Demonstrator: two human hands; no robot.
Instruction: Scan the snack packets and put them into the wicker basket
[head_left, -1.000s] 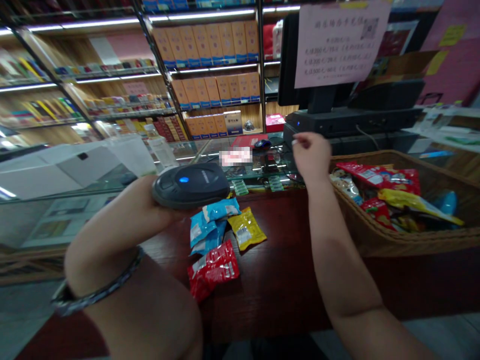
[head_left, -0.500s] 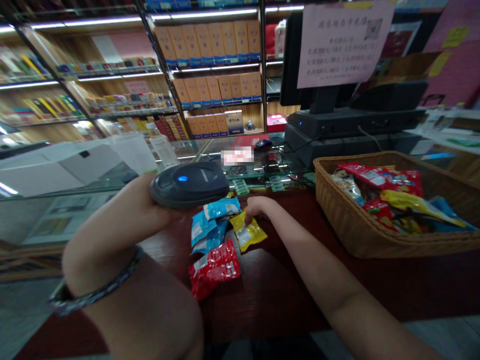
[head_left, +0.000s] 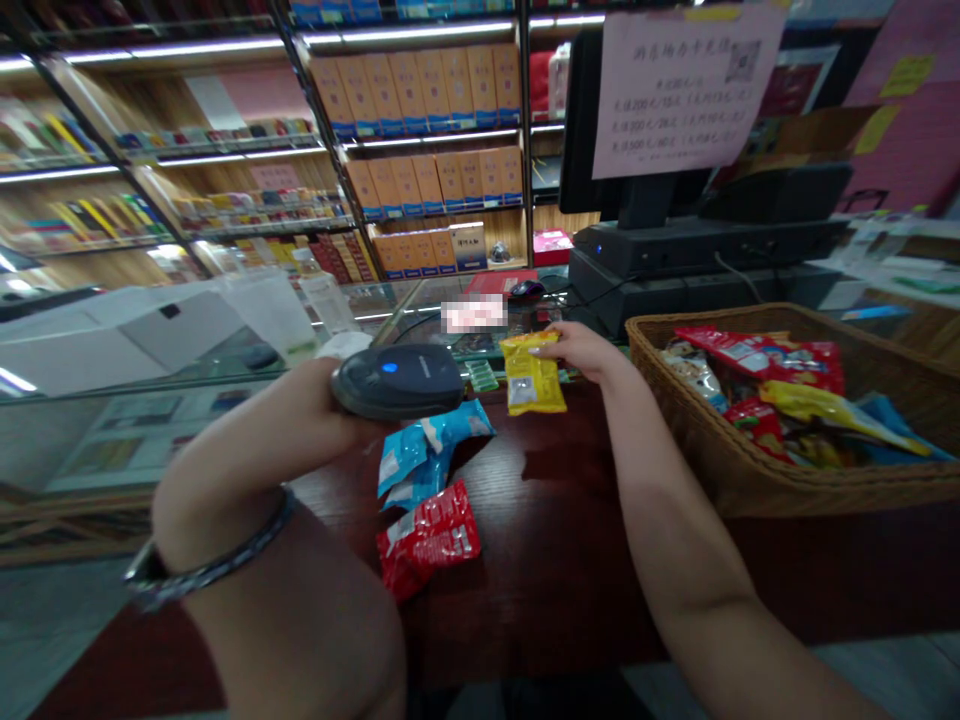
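1. Yellow snack sachet [head_left: 531, 374]: held upright in the air above the desk [head_left: 555, 560], hanging just left of and below the fingers [head_left: 553, 347] of the right hand [head_left: 583, 352].
2. Right fingers: together, clamped on the sachet's upper edge.
3. Handheld barcode scanner [head_left: 397, 382]: dark grey, blue light showing, gripped in the left hand [head_left: 319, 405]. Left fingers closed around its underside, mostly hidden by its body. Its nose points toward the right fingers, with the yellow sachet just beyond it.
4. Blue snack sachets [head_left: 424, 450]: on the desk, directly below and to the right of the left fingers, not touching them.
5. Red snack sachet [head_left: 429, 538]: on the desk, touching the blue sachets, below the left fingers and nearer the person.
6. Wicker basket [head_left: 697, 430]: on the desk, right of the right fingers and near them, filled with assorted snack packets [head_left: 761, 400].
7. Black monitor [head_left: 592, 130]: beyond the right fingers, with a paper notice [head_left: 682, 90] fixed across its top.
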